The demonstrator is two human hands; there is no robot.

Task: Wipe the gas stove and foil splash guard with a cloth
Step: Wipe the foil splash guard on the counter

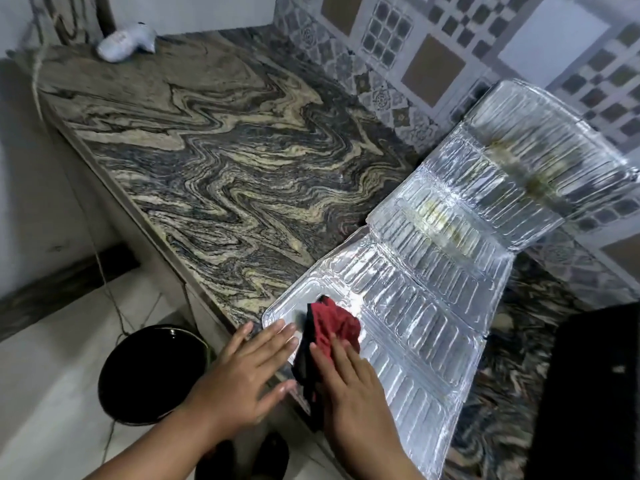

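Note:
The foil splash guard (pixel 433 271) lies unfolded across the marble counter, its far panel propped against the tiled wall and stained yellow-brown. A red and black cloth (pixel 332 327) rests on the near panel. My right hand (pixel 353 393) presses flat on the cloth, fingers together. Just left of the cloth, my left hand (pixel 249 368) lies flat with fingers spread on the foil's near corner at the counter edge. The black gas stove (pixel 588 393) shows only as a dark block at the lower right.
The patterned marble counter (pixel 214 161) stretches to the far left, with a white plastic bag (pixel 124 43) at its back corner. A black bucket (pixel 152 372) stands on the tiled floor below the counter edge. A thin cord hangs down the left side.

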